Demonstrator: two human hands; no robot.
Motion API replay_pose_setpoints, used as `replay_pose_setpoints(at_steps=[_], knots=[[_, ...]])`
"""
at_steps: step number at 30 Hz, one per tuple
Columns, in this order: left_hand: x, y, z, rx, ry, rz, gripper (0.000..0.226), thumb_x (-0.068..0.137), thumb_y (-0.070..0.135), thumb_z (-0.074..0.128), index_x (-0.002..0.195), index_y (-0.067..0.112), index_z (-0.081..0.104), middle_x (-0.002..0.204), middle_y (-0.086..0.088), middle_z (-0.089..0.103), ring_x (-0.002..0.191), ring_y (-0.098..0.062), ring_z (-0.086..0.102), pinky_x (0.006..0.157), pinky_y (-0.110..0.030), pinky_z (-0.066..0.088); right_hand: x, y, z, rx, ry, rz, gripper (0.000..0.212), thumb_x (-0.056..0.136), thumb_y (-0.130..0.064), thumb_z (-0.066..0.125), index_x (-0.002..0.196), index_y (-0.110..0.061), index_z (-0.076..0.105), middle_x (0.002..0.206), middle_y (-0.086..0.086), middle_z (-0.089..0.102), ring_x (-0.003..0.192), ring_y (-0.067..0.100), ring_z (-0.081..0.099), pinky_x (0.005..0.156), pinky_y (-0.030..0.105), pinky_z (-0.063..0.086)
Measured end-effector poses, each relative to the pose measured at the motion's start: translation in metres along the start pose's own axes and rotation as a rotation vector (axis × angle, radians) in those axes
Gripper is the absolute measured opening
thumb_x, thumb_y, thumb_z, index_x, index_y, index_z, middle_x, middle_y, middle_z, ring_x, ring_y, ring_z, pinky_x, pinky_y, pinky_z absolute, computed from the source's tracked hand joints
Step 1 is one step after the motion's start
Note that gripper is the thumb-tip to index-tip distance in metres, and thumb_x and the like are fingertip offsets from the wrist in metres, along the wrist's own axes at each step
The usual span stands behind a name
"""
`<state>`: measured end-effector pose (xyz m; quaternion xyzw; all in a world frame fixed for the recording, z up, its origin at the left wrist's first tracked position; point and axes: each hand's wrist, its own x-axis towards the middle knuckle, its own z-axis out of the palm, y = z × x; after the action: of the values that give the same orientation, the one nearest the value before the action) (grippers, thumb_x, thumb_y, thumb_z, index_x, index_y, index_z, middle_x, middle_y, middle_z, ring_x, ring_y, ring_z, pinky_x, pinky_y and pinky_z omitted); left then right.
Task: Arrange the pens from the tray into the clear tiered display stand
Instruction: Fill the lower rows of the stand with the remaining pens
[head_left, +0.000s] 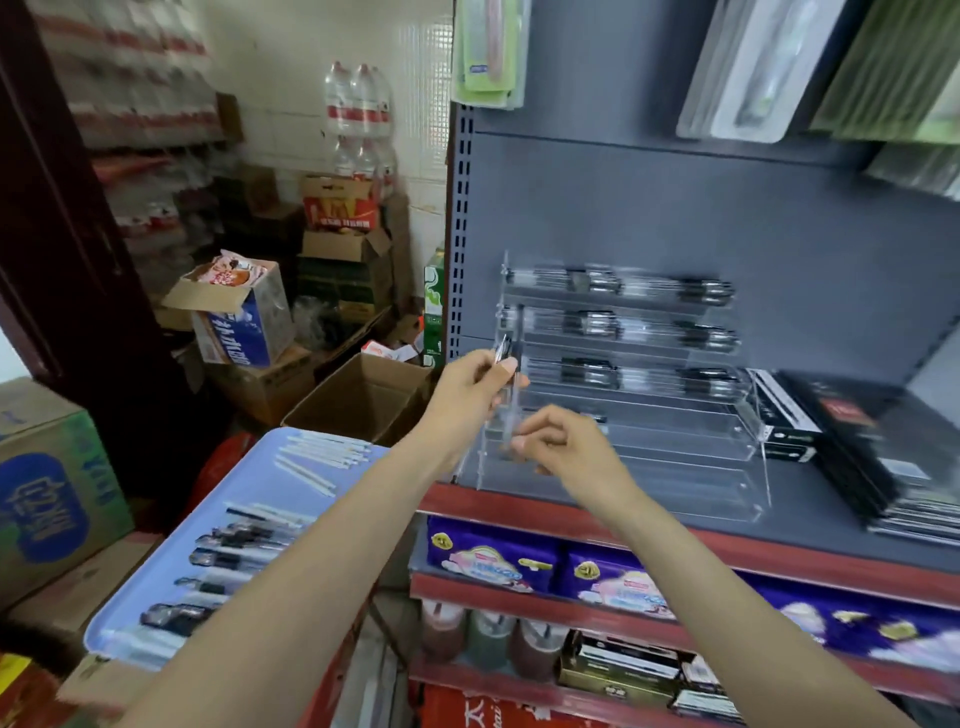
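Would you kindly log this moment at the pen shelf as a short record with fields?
setting: shop shelf with a red front edge
left hand: grips one pen upright at the stand's left end
right hand: fingers curled near the pen's lower end; contact unclear
display stand: clear, tiered; upper three tiers hold pens, lower tiers look mostly empty
tray: light blue, lower left, more pens lying on it
beside stand: black boxes to its right
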<state>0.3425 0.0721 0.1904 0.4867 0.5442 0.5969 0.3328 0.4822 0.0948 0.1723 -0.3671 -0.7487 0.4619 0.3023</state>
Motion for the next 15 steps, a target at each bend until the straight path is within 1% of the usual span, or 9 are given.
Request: replay_pose_setpoints(at_steps=[1, 3, 5, 6, 8, 10, 12, 14, 15], knots=[[0.002, 0.001, 0.003, 0.132, -0.011, 0.061, 0.026, 0.097, 0.019, 0.047, 0.071, 0.019, 0.051, 0.073, -0.004, 0.06, 0.06, -0.01, 0.048, 0.058, -0.021, 0.038, 0.001, 0.001, -0.009, 0.02, 0.027, 0.0, 0.006, 0.09, -0.016, 0.059, 0.087, -0.021, 0.058, 0.089, 0.001, 0.068, 0.08, 0.015, 0.064, 0.068, 0.028, 0.052], [0.009, 0.002, 0.008, 0.405, -0.104, 0.153, 0.024, 0.095, 0.021, 0.05, 0.071, 0.021, 0.051, 0.065, 0.002, 0.054, 0.061, -0.014, 0.048, 0.06, -0.024, 0.036, 0.005, 0.001, -0.028, 0.143, 0.129, 0.008, 0.007, 0.094, -0.019, 0.053, 0.098, -0.023, 0.057, 0.092, -0.003, 0.065, 0.08, 0.013, 0.065, 0.063, 0.023, 0.052], [0.015, -0.001, 0.017, 0.619, -0.225, 0.193, 0.018, 0.094, 0.022, 0.052, 0.077, 0.016, 0.054, 0.066, 0.0, 0.05, 0.062, -0.016, 0.046, 0.06, -0.027, 0.033, 0.01, 0.002, -0.045, 0.241, 0.189, -0.007, 0.014, 0.097, -0.017, 0.048, 0.108, -0.019, 0.057, 0.091, -0.003, 0.066, 0.074, 0.007, 0.067, 0.057, 0.016, 0.051], [0.018, -0.003, 0.022, 0.685, -0.251, 0.204, 0.016, 0.094, 0.022, 0.053, 0.08, 0.013, 0.054, 0.069, -0.003, 0.051, 0.064, -0.018, 0.046, 0.06, -0.026, 0.032, 0.011, 0.003, -0.052, 0.268, 0.195, -0.022, 0.014, 0.096, -0.014, 0.048, 0.107, -0.016, 0.058, 0.088, -0.001, 0.067, 0.07, 0.004, 0.067, 0.057, 0.015, 0.05], [0.023, -0.004, 0.031, 0.728, -0.261, 0.226, 0.012, 0.094, 0.02, 0.053, 0.085, 0.013, 0.053, 0.073, -0.004, 0.052, 0.067, -0.019, 0.046, 0.056, -0.019, 0.03, 0.015, 0.008, -0.061, 0.293, 0.192, -0.046, 0.01, 0.095, -0.009, 0.051, 0.095, -0.012, 0.061, 0.081, 0.002, 0.067, 0.065, 0.003, 0.067, 0.06, 0.015, 0.051], [0.028, -0.004, 0.034, 0.775, -0.247, 0.267, 0.009, 0.094, 0.02, 0.052, 0.087, 0.015, 0.053, 0.076, -0.001, 0.052, 0.071, -0.019, 0.047, 0.056, -0.019, 0.03, 0.02, 0.013, -0.067, 0.325, 0.224, -0.043, 0.012, 0.092, -0.004, 0.054, 0.086, -0.01, 0.061, 0.079, 0.005, 0.066, 0.065, 0.003, 0.068, 0.064, 0.013, 0.052], [0.034, -0.006, 0.031, 0.834, -0.195, 0.307, 0.013, 0.096, 0.023, 0.048, 0.093, 0.012, 0.055, 0.083, -0.001, 0.05, 0.078, -0.02, 0.048, 0.063, -0.025, 0.03, 0.023, 0.02, -0.076, 0.347, 0.303, -0.028, 0.014, 0.09, 0.001, 0.055, 0.082, -0.009, 0.062, 0.081, 0.005, 0.066, 0.065, 0.004, 0.069, 0.067, 0.012, 0.053], [0.037, -0.007, 0.024, 0.819, -0.156, 0.289, 0.021, 0.099, 0.021, 0.042, 0.106, 0.008, 0.057, 0.091, -0.002, 0.045, 0.083, -0.02, 0.046, 0.069, -0.023, 0.029, 0.028, 0.029, -0.085, 0.32, 0.341, -0.008, 0.016, 0.089, 0.003, 0.056, 0.08, -0.009, 0.063, 0.083, 0.007, 0.066, 0.065, 0.006, 0.069, 0.067, 0.012, 0.054], [0.038, -0.008, 0.021, 0.803, -0.155, 0.263, 0.025, 0.099, 0.017, 0.039, 0.114, 0.006, 0.055, 0.095, -0.002, 0.043, 0.085, -0.019, 0.045, 0.07, -0.02, 0.029, 0.03, 0.034, -0.088, 0.282, 0.324, 0.009, 0.017, 0.088, 0.005, 0.056, 0.079, -0.008, 0.063, 0.083, 0.008, 0.065, 0.064, 0.008, 0.069, 0.067, 0.012, 0.054]])
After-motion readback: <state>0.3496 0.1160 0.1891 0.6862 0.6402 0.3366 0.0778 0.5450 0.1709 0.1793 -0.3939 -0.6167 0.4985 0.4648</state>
